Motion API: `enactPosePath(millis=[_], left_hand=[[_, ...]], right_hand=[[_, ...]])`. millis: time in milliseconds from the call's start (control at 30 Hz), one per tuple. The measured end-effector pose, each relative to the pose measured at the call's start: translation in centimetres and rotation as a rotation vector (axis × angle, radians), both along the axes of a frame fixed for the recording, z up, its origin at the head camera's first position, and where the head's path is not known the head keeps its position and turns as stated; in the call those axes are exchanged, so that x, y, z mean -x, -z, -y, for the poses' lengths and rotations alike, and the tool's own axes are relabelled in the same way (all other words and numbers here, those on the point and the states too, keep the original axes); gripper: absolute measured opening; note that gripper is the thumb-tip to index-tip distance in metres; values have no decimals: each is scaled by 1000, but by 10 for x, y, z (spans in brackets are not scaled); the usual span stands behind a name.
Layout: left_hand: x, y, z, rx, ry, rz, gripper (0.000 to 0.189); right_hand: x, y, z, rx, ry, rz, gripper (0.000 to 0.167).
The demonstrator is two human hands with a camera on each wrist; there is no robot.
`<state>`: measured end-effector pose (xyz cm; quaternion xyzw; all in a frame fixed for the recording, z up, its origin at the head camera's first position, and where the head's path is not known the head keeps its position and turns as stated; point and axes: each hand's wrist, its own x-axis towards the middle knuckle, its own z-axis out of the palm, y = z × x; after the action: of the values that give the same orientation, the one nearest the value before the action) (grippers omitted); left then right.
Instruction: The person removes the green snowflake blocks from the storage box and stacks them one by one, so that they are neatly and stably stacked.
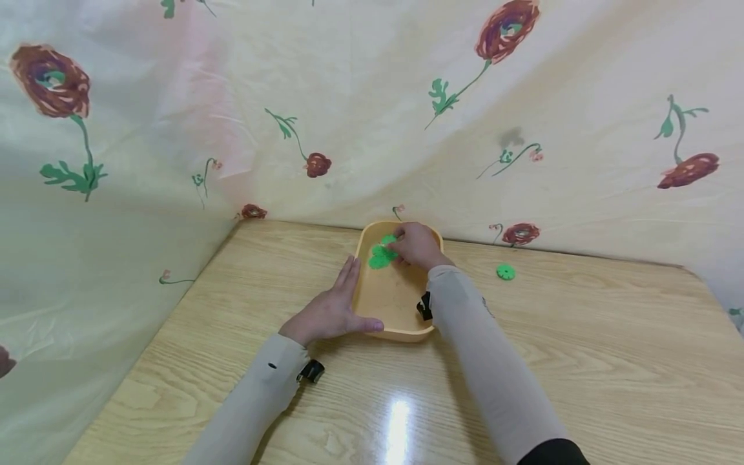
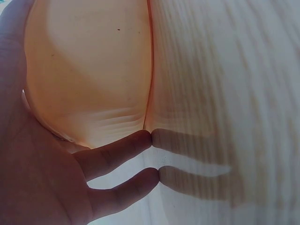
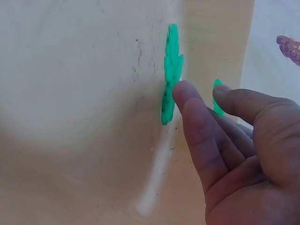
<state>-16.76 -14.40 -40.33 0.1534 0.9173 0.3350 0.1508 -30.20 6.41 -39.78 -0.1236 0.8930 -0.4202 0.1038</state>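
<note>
An orange-yellow plastic tray (image 1: 383, 300) stands on the wooden table near the wall. My left hand (image 1: 334, 310) lies along its near left corner, fingers straight beside the side wall and thumb at the near rim. In the left wrist view two fingertips (image 2: 145, 137) touch the table. My right hand (image 1: 420, 245) reaches inside the tray's far part. Its thumb and finger pinch a green notched disc (image 3: 217, 98), seen edge-on in the right wrist view; the finger's contact is partly hidden. Beside it, other green notched discs (image 3: 169, 75) overlap on the tray floor.
Another green notched disc (image 1: 506, 272) lies on the table right of the tray. Flower-printed cloth (image 1: 372, 129) covers the wall behind the table (image 1: 581, 349) and the left side. Black wrist cameras (image 1: 310, 371) sit below both hands.
</note>
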Motion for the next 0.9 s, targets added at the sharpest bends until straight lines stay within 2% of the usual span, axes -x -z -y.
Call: enactPosePath(millis=[333, 533, 733, 900], left_hand=[[0, -1, 1, -1, 1, 10, 133], [-2, 1, 0, -1, 11, 10, 133], [-1, 2, 2, -7, 9, -12, 133], [-1, 1, 1, -14, -5, -5, 134]], right_hand=[[-5, -15, 1, 82, -28, -21, 27], [-14, -46, -1, 180, 4, -39, 31], [-18, -81, -12, 204, 64, -89, 35], [-21, -85, -33, 165, 73, -108, 37]])
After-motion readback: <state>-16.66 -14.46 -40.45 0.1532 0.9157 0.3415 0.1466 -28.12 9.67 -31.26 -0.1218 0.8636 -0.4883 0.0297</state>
